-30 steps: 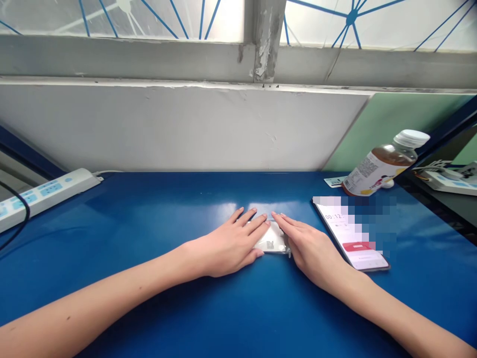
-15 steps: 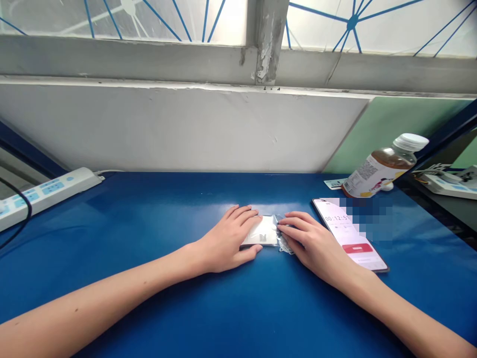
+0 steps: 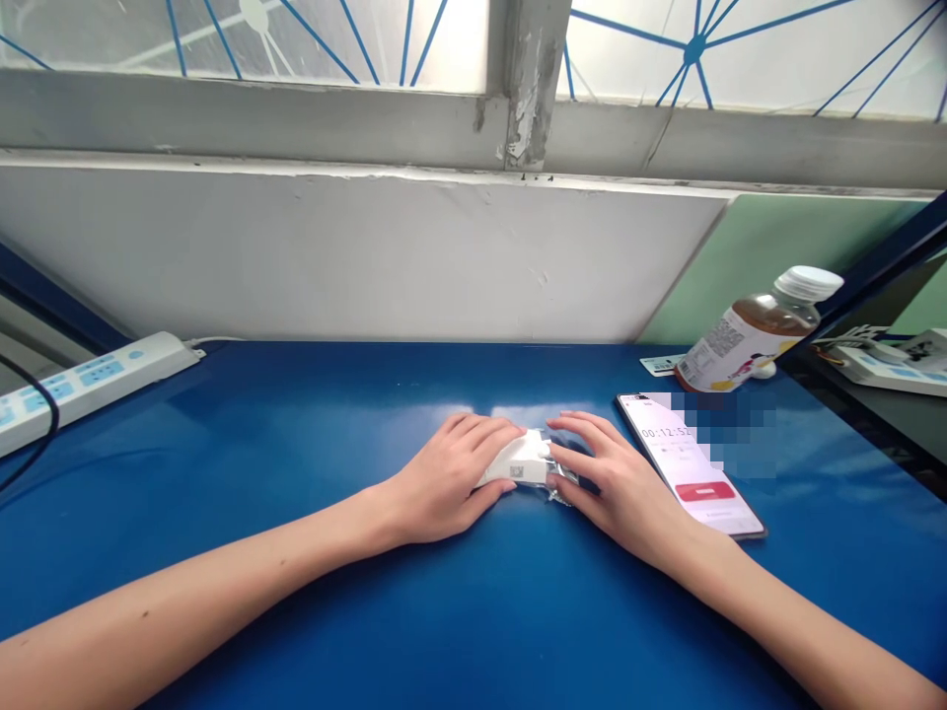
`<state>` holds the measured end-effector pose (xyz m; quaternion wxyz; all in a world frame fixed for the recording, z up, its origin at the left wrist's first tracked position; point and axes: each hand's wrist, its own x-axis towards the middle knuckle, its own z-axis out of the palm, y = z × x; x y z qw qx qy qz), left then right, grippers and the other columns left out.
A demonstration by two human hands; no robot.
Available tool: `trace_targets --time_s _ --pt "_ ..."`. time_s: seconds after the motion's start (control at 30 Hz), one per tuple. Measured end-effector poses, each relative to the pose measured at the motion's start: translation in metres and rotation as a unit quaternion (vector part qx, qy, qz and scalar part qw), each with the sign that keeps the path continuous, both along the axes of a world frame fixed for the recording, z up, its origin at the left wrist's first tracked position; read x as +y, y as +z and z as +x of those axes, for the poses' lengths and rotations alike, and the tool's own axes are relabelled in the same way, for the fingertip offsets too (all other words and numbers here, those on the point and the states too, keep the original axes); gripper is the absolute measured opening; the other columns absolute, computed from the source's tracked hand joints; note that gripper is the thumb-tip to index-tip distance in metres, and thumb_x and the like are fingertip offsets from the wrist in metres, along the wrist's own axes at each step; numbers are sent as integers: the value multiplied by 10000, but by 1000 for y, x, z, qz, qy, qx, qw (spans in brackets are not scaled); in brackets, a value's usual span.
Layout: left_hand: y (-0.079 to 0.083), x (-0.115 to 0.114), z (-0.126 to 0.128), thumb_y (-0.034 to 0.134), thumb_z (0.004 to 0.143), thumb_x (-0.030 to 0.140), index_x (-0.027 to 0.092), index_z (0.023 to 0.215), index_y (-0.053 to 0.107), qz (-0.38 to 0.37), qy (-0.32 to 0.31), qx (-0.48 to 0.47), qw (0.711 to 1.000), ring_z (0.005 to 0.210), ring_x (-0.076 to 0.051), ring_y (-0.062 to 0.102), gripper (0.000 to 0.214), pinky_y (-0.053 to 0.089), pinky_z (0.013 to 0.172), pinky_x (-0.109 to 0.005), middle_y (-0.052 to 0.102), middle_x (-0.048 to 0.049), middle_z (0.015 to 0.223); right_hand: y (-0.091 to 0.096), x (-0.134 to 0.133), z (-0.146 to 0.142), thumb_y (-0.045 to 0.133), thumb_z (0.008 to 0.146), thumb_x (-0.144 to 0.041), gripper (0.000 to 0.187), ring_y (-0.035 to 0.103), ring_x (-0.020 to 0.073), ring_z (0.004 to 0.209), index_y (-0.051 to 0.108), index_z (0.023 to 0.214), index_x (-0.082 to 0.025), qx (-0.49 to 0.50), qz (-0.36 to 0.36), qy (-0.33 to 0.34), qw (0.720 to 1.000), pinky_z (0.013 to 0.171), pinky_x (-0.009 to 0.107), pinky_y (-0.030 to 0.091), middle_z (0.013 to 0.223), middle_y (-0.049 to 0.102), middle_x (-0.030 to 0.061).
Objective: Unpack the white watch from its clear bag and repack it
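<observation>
A small white packet (image 3: 527, 465) in a clear plastic bag, with a dark square code printed on its face, sits low over the blue table between my hands. My left hand (image 3: 455, 478) is closed around its left end, fingers over the top and thumb along the near side. At the other end, my right hand (image 3: 618, 478) has thumb and a finger at the packet's edge and the crumpled clear plastic. Its uppermost finger is raised and apart from the others. The fingers partly hide both ends of the packet.
A phone (image 3: 706, 492) with a timer on its screen lies just right of my right hand. Behind it stands a drink bottle (image 3: 747, 340) with a white cap, beside a small card (image 3: 658, 366). A power strip (image 3: 96, 380) lies at the table's left edge.
The packet has tilted, so its printed face now looks more toward me and the code sits further left. My right hand's fingers have spread and its upper finger has lifted.
</observation>
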<state>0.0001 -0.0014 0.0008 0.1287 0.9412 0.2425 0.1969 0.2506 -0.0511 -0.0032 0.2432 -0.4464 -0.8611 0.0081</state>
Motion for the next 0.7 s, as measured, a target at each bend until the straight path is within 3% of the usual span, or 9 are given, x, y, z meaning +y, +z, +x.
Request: trace_targets --time_s 0.17,0.43,0.7 --pt "0 0 0 534 978 268 176 1379 446 -11 -8 13 1000 1259 -303 507 421 369 1085 -482 559 -135 1372 -3 -2 -2 575 950 -240 184 391 359 1412 663 1105 -196 3 -20 -11 1000 1037 573 497 1437 523 176" --pt "0 1 0 535 976 271 171 1373 448 -10 -18 2 1000 1254 -296 506 419 401 1081 -475 561 -139 1352 -8 0 -3 579 940 -206 109 418 319 1401 626 1033 -175 50 -68 13 996 1079 521 481 1429 541 167" --pt "1 -1 2 559 932 287 147 1357 451 -6 0 1 1000 1278 -301 480 460 411 1087 -467 565 -146 1326 -11 1 -2 543 952 -193 115 441 330 1386 617 1038 -179 40 -38 27 998 1065 548 484 1427 545 171"
